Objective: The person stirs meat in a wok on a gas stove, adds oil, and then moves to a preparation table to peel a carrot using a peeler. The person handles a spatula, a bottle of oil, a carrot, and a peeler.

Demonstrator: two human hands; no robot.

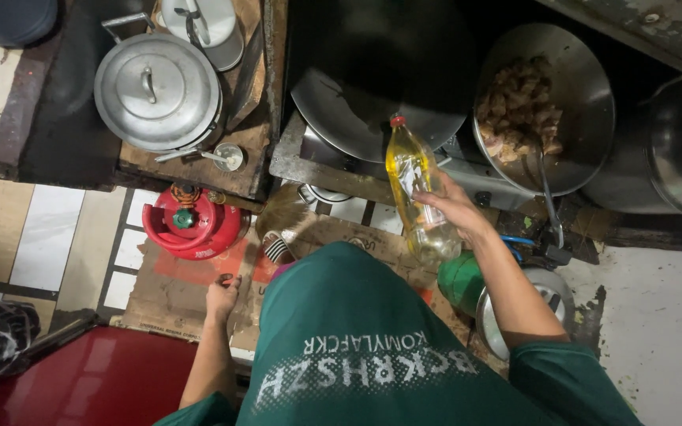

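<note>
A kitchen: woks on stove, gas cylinder.

Clear plastic oil bottle, red-capped, yellow oil inside, tilted toward the wok.

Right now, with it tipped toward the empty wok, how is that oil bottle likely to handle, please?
The oil bottle looks like thin clear plastic, so it probably flexes under the right hand. Its oil fills only part of it, so the weight likely shifts when tilted. Its smooth sides may be slippery if oily.
</note>
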